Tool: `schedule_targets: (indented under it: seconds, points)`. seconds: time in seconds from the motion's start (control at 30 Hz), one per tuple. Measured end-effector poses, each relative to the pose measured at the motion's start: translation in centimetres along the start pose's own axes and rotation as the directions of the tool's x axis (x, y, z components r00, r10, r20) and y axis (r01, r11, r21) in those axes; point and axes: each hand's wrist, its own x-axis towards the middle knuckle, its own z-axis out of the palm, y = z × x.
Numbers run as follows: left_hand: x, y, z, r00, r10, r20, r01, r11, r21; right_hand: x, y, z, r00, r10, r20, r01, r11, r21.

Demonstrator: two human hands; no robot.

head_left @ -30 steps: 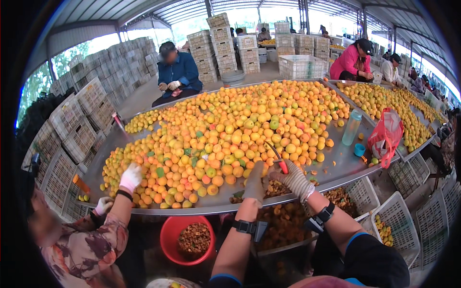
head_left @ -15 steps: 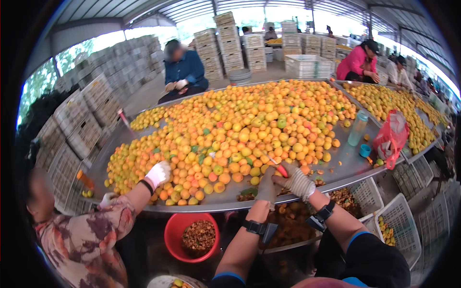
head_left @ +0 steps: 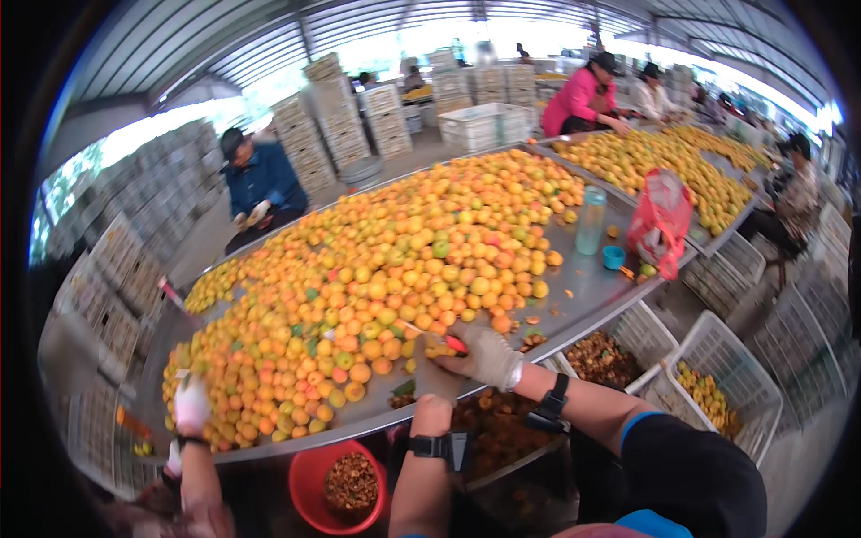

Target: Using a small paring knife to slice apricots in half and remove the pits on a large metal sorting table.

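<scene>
A wide heap of yellow-orange apricots (head_left: 386, 260) covers the metal table (head_left: 574, 300). At its near edge, my gloved right hand (head_left: 491, 357) is closed around a knife with a red handle (head_left: 456, 344), its thin blade pointing left toward the heap. My left hand (head_left: 438, 369), in a darker glove, is close beside it with fingers bent in; what they hold, if anything, is hidden. Below both hands, under the table edge, sits a container of dark orange fruit pieces (head_left: 493, 430).
A red basin (head_left: 309, 484) of pits stands below the table's edge. Crates (head_left: 726, 386) stand at right. A bottle (head_left: 590, 221), blue cup (head_left: 613, 257) and red bag (head_left: 659, 220) rest on the table. A co-worker's gloved hand (head_left: 191, 403) is at the heap's left.
The view has swung right and tilted, so the table appears shifted left. My hands stay close together with the knife. The co-worker's gloved hand at left has moved along the heap.
</scene>
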Motion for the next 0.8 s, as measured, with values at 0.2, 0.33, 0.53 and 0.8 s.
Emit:
schedule_targets:
  seconds: [0.2,0.33,0.53,0.8]
  points:
    - [0.9,0.0,-1.1,0.981,0.159,0.112,-0.192,0.712,0.675,-0.1,1.6,-0.2,0.999,-0.017,0.041,0.023,0.989,-0.147]
    - [0.4,-0.3,-0.2,0.998,0.043,0.046,-0.050,0.985,0.163,-0.3,2.1,0.4,0.992,0.036,0.124,-0.022,0.993,-0.116]
    - [0.5,-0.2,1.0,0.993,0.104,-0.063,-0.090,0.977,0.191,-0.8,1.3,1.0,0.993,0.054,0.104,-0.048,0.997,-0.061]
    - [1.5,0.6,-1.4,0.999,0.019,-0.037,-0.016,0.996,0.089,-0.4,1.8,1.4,0.991,0.050,0.126,-0.047,0.998,-0.028]
